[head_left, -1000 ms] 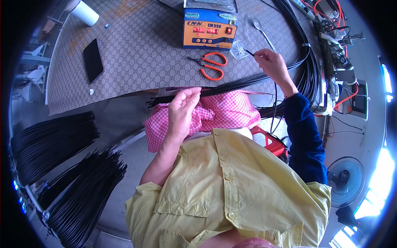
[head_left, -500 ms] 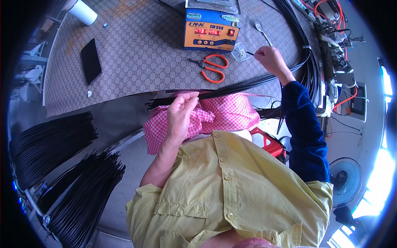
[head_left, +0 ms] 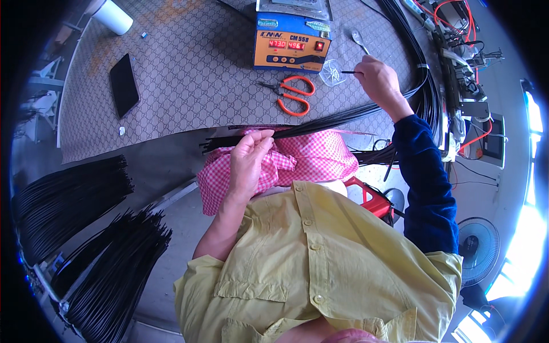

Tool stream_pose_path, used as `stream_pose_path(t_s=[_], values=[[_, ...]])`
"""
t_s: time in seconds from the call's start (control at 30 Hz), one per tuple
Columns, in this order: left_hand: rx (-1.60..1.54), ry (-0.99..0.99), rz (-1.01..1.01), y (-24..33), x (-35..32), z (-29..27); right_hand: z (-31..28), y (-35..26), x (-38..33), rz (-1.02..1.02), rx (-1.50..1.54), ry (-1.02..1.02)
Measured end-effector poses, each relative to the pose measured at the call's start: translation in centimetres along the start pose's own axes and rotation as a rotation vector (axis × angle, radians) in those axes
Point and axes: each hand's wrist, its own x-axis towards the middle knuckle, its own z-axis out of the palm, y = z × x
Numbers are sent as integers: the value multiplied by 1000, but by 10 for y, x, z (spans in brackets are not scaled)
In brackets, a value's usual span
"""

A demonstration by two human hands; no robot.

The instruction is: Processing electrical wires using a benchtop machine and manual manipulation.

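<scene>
While cables (head_left: 338, 118) run nearer, scissors (head_left: 279, 89) (orange-handled) lie beyond.

On the surface (head_left: 189, 68), a phone (head_left: 124, 86) lies left, a cylinder (head_left: 116, 19) behind it; at centre, snips (head_left: 280, 88) rest before a control unit (head_left: 290, 52), a dish (head_left: 330, 75) at its front right corner (a spoon (head_left: 358, 39) lies behind the dish, farther right). A cable bundle (head_left: 337, 122) crosses the near edge from the right; two more bundles (head_left: 123, 266) sit farther left.

We see a black phone (head_left: 124, 86) lying flat at left, a white cylinder (head_left: 112, 18), possibly a cup, beyond it, and a round fan (head_left: 479, 251) at lower right.
</scene>
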Motion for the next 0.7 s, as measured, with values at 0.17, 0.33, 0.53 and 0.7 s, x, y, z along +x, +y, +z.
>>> stream_pose_path(t_s=[0.17, 0.33, 0.53, 0.7], values=[[-14, -1, 1, -2, 1, 0, 3, -6, 3, -86, -179, -68], [-26, -11, -1, -5, 2, -4, 7, -8, 3, -136, -199, -68], [-37, 23, -16, -3, 3, -5, -3, 0, 4, -155, -119, 19], [-27, 26, -38, -3, 6, -4, -27, 3, 4, -156, 55, 175]])
